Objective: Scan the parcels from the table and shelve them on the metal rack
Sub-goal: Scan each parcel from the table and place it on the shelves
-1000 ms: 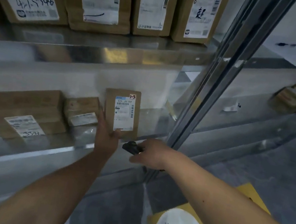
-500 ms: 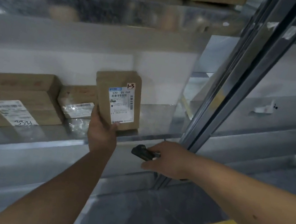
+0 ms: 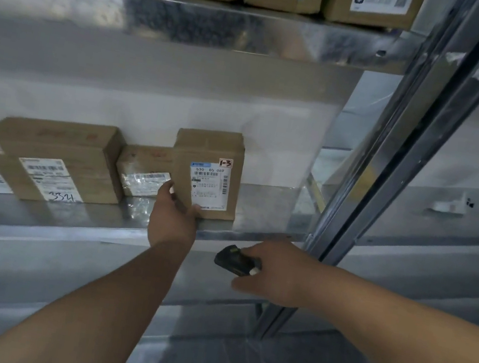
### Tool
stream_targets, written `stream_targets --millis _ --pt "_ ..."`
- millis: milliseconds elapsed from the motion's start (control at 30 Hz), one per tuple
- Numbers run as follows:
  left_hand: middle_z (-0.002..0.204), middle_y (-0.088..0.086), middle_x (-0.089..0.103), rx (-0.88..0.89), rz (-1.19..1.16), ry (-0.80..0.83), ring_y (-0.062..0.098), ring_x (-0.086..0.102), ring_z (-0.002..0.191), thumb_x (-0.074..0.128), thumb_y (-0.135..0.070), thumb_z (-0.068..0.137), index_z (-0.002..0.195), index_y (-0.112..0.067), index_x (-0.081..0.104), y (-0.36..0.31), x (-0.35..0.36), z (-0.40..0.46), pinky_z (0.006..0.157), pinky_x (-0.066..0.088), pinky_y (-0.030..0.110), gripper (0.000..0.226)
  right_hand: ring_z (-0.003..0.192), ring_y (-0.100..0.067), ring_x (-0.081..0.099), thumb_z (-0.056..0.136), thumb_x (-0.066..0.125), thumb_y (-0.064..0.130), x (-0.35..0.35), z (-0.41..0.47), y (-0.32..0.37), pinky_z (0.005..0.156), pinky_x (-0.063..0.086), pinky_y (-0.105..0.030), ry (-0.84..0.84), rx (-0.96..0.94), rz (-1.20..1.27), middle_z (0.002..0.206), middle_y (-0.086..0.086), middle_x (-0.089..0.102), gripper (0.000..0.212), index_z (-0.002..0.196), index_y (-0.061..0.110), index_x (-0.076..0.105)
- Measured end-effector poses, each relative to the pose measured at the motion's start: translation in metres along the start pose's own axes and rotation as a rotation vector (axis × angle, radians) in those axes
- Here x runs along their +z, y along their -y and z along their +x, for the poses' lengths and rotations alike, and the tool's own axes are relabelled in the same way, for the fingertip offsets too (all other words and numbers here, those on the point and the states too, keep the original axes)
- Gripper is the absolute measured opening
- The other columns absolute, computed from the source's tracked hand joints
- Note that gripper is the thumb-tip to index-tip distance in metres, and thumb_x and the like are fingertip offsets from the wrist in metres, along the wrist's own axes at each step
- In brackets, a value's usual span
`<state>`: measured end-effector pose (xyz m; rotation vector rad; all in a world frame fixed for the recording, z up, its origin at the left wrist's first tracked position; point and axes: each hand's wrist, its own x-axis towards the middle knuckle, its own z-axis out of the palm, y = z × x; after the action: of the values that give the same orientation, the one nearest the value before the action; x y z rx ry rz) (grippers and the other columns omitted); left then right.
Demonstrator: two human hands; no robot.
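The left hand (image 3: 174, 221) is gripping the lower left corner of a small upright parcel (image 3: 206, 173), thumb lying on its labelled front and fingers curling round the left edge. The parcel is standing on the metal rack's shelf (image 3: 75, 218), directly above this hand, its label facing out with "1-3" marked at the upper right. The right hand (image 3: 275, 273) is holding a black scanner (image 3: 235, 260), fingers wrapping round its body, just below and to the right of the parcel and apart from it. Left of the left hand, a lower box (image 3: 144, 171) is sitting just beside the parcel, and further left a wider box (image 3: 56, 158) is lying flat. Right of the right hand, the rack's upright post (image 3: 410, 145) is rising at a slant.
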<state>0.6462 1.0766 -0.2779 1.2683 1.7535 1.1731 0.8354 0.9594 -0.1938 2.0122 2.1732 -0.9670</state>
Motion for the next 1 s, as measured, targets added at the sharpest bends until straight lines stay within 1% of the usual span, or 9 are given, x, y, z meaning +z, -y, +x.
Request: stream_targets --millis 167,333,500,567,633,700,767,867,1000 --pt "0.130 -0.007 0.068 -0.016 0.022 -0.024 0.022 0.067 0.116 0.075 -0.021 0.093 0.149 -0.031 0.042 -0.005 0.003 -0.003 0.098 0.053 0.043 0.066 0.092 -0.017 0.067 0.093 0.071 0.058 0.001 -0.008 -0.005 0.077 0.053 -0.031 0.019 -0.003 -0.001 0.102 0.001 0.070 0.040 0.116 0.024 0.073" --pt "0.125 -0.005 0.070 -0.029 0.037 -0.044 0.025 0.067 0.113 0.074 -0.023 0.093 0.147 -0.031 0.043 -0.008 0.006 0.001 0.097 0.054 0.047 0.063 0.098 -0.017 0.067 0.093 0.072 0.056 -0.002 -0.015 -0.014 0.082 0.054 -0.031 0.013 0.023 -0.005 0.109 0.000 0.070 0.046 0.124 0.023 0.072" --pt "0.126 -0.002 0.069 -0.045 0.003 -0.053 0.026 0.066 0.117 0.078 -0.026 0.091 0.150 -0.026 0.042 -0.009 0.004 -0.002 0.101 0.052 0.047 0.069 0.108 -0.016 0.065 0.093 0.073 0.057 -0.006 -0.022 -0.024 0.099 0.057 -0.037 0.005 0.073 0.028 0.123 0.001 0.068 0.054 0.134 0.023 0.068" --pt "0.121 -0.004 0.068 -0.027 -0.007 -0.064 0.021 0.065 0.110 0.082 -0.033 0.089 0.143 -0.026 0.049 -0.008 -0.001 -0.011 0.097 0.051 0.042 0.064 0.107 -0.015 0.066 0.093 0.072 0.057 -0.008 -0.027 -0.024 0.100 0.057 -0.037 -0.005 0.081 0.054 0.123 0.002 0.068 0.056 0.138 0.025 0.067" --pt "0.107 -0.010 0.067 0.042 0.016 -0.073 0.018 0.067 0.102 0.081 -0.038 0.088 0.119 -0.030 0.057 -0.004 -0.005 -0.024 0.088 0.049 0.036 0.040 0.107 -0.014 0.066 0.094 0.072 0.056 -0.011 -0.036 -0.022 0.100 0.057 -0.037 -0.020 0.091 0.085 0.123 0.003 0.068 0.060 0.144 0.025 0.063" --pt "0.098 -0.012 0.068 0.144 0.091 -0.030 0.018 0.069 0.098 0.079 -0.037 0.089 0.104 -0.030 0.061 0.004 -0.008 -0.040 0.085 0.051 0.036 0.024 0.112 -0.015 0.063 0.094 0.071 0.055 -0.013 -0.047 -0.018 0.101 0.056 -0.035 -0.033 0.108 0.088 0.129 0.003 0.065 0.065 0.150 0.026 0.058" --pt "0.100 -0.010 0.069 0.197 0.160 0.059 0.016 0.068 0.098 0.077 -0.036 0.091 0.100 -0.030 0.063 0.003 -0.011 -0.056 0.085 0.051 0.035 0.018 0.115 -0.015 0.060 0.095 0.071 0.055 -0.014 -0.061 -0.013 0.101 0.054 -0.031 -0.050 0.120 0.094 0.137 0.002 0.062 0.068 0.154 0.026 0.054" --pt "0.106 -0.013 0.069 0.225 0.203 0.214 0.005 0.066 0.099 0.074 -0.038 0.094 0.099 -0.036 0.063 -0.009 -0.016 -0.075 0.083 0.049 0.029 0.012 0.116 -0.018 0.060 0.094 0.071 0.055 -0.010 -0.082 -0.003 0.096 0.054 -0.030 -0.070 0.145 0.122 0.137 0.001 0.062 0.068 0.153 0.026 0.055" --pt "0.108 -0.013 0.069 0.291 0.236 0.395 0.006 0.067 0.098 0.071 -0.039 0.096 0.106 -0.033 0.069 -0.023 -0.020 -0.090 0.088 0.053 0.031 0.012 0.105 -0.017 0.062 0.089 0.073 0.060 0.002 -0.110 0.001 0.082 0.051 -0.029 -0.098 0.225 0.185 0.129 0.001 0.066 0.071 0.152 0.030 0.057"
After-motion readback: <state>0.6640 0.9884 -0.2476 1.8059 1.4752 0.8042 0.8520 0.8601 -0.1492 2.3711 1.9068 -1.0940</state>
